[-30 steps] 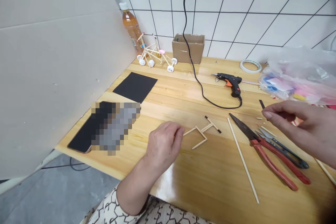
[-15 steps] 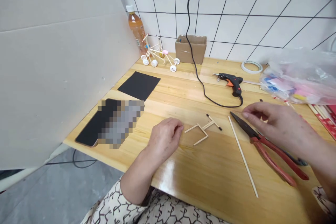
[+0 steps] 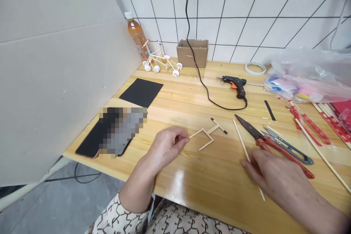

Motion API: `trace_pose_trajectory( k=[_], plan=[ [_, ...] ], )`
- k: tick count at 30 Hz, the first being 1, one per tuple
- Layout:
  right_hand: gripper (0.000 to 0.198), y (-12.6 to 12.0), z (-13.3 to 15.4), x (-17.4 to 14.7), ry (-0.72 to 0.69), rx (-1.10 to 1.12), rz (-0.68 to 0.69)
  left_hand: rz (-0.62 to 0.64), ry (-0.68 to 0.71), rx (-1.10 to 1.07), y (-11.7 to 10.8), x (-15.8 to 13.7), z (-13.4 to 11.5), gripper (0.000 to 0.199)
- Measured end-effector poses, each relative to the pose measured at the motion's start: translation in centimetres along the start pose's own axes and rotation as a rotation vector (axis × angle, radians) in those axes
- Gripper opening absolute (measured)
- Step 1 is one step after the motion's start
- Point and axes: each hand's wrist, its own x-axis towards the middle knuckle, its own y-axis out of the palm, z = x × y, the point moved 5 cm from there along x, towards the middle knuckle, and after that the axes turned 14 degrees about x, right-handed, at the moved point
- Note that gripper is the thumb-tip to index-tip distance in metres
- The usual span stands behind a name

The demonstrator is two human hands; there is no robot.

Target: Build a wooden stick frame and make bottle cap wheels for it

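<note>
My left hand (image 3: pixel 168 144) rests on the table, thumb and forefinger pressed together beside one end of a small frame of glued wooden sticks (image 3: pixel 207 134). What is between those fingertips, if anything, is hidden. The frame lies flat and has a crossbar with black tips. My right hand (image 3: pixel 271 173), its thumb apart from the fingers, is low over a loose thin wooden stick (image 3: pixel 240 136) and red-handled pliers (image 3: pixel 251 126). It covers part of both, and the stick passes between thumb and forefinger. Just beyond lie grey thread snips (image 3: pixel 293 150).
A black glue gun (image 3: pixel 234 83) lies farther back, its cord (image 3: pixel 201 78) crossing the table. Behind are a cardboard box (image 3: pixel 193 55), stick models with white wheels (image 3: pixel 159 60), a bottle (image 3: pixel 136 34) and tape (image 3: pixel 255 68). Black paper (image 3: pixel 141 92) and a phone (image 3: pixel 95 135) lie left; plastic bags (image 3: pixel 307 76) right.
My right hand has come down and nearer to me, from above the pliers' jaws to the loose stick and handles, uncovering the snips. The left hand stays by the frame; the view has shifted slightly.
</note>
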Motion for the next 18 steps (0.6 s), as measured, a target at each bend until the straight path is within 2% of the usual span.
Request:
trace_pose_trajectory(
  k=[5, 8, 11, 14, 18],
  plan=[
    [0.022, 0.3, -0.2, -0.1, 0.089, -0.043, 0.025, -0.053, -0.023, -0.021, -0.3, -0.1, 0.4, 0.012],
    [0.021, -0.2, 0.0, -0.3, 0.077, -0.022, -0.039, -0.086, -0.053, -0.025, -0.5, -0.2, 0.8, 0.012],
    [0.018, -0.6, 1.9, -0.5, -0.066, 0.105, -0.115, -0.132, -0.083, -0.052, -0.6, -0.2, 1.1, 0.013],
    [0.018, -0.3, 5.1, -0.6, -0.273, 0.255, -0.113, -0.219, -0.103, -0.084, -0.9, -0.2, 1.5, 0.013],
    [0.020, 0.9, 8.4, -0.2, -0.370, 0.305, -0.116, -0.298, -0.114, -0.038, -1.1, -0.2, 2.1, 0.013]
  ],
)
